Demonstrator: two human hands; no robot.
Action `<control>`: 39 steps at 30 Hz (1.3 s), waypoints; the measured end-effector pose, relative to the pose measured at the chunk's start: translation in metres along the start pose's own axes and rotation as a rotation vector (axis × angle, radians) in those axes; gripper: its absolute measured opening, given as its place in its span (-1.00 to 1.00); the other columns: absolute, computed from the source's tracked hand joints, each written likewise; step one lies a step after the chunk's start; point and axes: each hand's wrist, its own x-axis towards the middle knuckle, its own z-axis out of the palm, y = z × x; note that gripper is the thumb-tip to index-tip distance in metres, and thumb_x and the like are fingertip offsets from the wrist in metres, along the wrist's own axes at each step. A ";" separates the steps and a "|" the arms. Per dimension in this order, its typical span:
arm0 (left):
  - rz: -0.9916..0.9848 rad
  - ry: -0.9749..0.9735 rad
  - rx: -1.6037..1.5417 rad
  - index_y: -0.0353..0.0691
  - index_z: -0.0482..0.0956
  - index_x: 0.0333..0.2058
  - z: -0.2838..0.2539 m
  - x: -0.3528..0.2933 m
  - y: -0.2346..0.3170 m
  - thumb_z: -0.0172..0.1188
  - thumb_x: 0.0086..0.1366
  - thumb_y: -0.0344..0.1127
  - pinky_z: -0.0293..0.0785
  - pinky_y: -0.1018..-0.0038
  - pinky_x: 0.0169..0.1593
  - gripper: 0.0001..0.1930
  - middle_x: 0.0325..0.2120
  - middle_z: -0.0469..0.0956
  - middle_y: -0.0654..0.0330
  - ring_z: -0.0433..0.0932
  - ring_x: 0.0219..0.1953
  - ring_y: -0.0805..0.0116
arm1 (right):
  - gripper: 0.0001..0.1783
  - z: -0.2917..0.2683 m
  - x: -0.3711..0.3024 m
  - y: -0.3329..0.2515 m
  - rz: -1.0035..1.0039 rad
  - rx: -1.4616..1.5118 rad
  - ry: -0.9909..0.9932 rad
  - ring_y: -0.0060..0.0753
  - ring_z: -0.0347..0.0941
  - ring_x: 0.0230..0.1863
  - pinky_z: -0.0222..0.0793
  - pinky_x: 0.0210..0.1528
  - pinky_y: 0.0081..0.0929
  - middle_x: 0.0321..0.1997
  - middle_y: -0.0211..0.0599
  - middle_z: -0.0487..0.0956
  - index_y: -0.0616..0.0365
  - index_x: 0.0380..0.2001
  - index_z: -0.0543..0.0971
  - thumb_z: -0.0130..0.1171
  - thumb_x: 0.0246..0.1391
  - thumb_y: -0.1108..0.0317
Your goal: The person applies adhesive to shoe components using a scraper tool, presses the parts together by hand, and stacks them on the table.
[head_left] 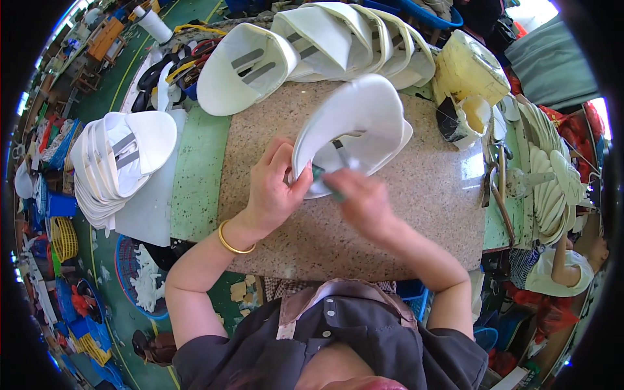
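Note:
My left hand (276,185) pinches the near left edge of a white curved piece (357,114), stiff and shell-like with a hollow inside, tilted up above the table. In my right hand (361,198) is a green-handled brush (335,188), smeared by motion; its head reaches into the hollow, where a dark strip shows. Behind them stands a row of similar white pieces (322,39), some with two grey strips inside. Another nested stack of white pieces (123,162) sits on the left of the table.
The speckled stone slab (416,221) forms the work surface. A yellowed tub (471,68) and a glue-crusted cup (465,120) stand at the back right. Tools with wooden handles (499,195) lie beside flat white pieces (552,175). Another person (556,270) sits at the far right.

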 end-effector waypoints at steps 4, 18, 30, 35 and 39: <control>-0.094 0.008 -0.064 -0.29 0.41 -0.36 -0.004 0.000 0.007 0.16 0.11 -0.45 0.40 0.46 -0.49 -0.86 -0.44 0.40 0.14 0.41 -0.57 0.30 | -0.61 -0.009 0.000 0.023 0.029 -0.188 0.117 -0.25 0.52 -0.32 0.50 -0.40 -0.36 -0.25 -0.25 0.53 0.13 -0.21 0.52 0.08 -0.25 0.55; 0.119 0.261 -0.167 -0.37 0.43 -0.26 -0.009 0.099 0.049 0.12 0.20 -0.44 0.40 0.57 -0.39 -0.84 -0.46 0.49 0.19 0.46 -0.44 0.51 | -0.61 -0.190 -0.037 0.175 0.614 -0.430 0.440 -0.58 0.38 -0.62 0.24 -0.54 -0.58 -0.67 -0.39 0.51 0.31 -0.57 0.55 0.14 0.10 0.15; 0.064 -0.014 -0.085 -0.32 0.42 -0.36 0.036 0.063 0.035 0.15 0.07 -0.52 0.37 0.45 -0.28 -0.87 -0.31 0.46 0.10 0.49 -0.37 0.27 | -0.75 -0.160 -0.038 0.156 0.789 0.768 0.649 -0.54 0.42 -0.63 0.26 -0.54 -0.63 -0.60 -0.37 0.57 0.22 -0.53 0.60 0.21 0.02 0.23; 0.029 -0.024 -0.093 -0.31 0.43 -0.41 0.036 0.055 0.040 0.15 0.08 -0.51 0.39 0.43 -0.29 -0.90 -0.32 0.47 0.10 0.50 -0.35 0.29 | -0.80 -0.079 -0.005 0.126 0.534 0.393 0.283 -0.48 0.46 -0.58 0.31 -0.56 -0.62 -0.56 -0.37 0.57 0.20 -0.47 0.59 0.18 0.06 0.28; -0.098 -0.016 -0.107 -0.34 0.45 -0.33 0.021 0.024 0.032 0.15 0.09 -0.53 0.40 0.44 -0.27 -0.87 -0.30 0.47 0.09 0.50 -0.34 0.27 | -0.89 -0.058 -0.012 0.106 0.132 -0.264 0.174 -0.44 0.46 -0.58 0.33 -0.63 -0.57 -0.52 -0.34 0.56 0.16 -0.41 0.56 0.16 0.03 0.36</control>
